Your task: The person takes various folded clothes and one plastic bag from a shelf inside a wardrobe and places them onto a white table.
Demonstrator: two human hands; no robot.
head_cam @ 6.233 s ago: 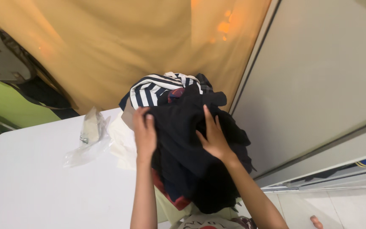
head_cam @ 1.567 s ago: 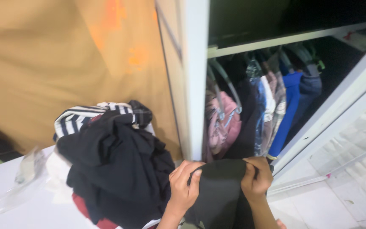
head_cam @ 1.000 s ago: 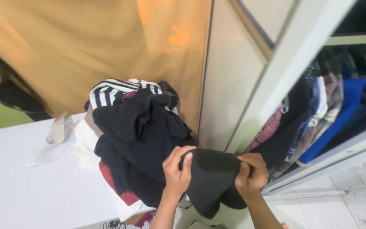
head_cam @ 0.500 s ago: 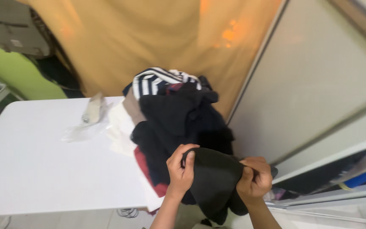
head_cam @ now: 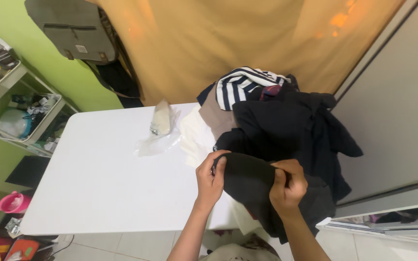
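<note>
Both hands, left and right, pinch the top edge of a soft black cloth stretched between closed fingers, at the white table's near right corner. Its lower part is cut off. Behind, a rumpled pile, perhaps knitwear. The wardrobe's hanging clothes have left view.

Both hands now hold the black garment over the white counter, away from the wardrobe, beside the clothes pile.
</note>
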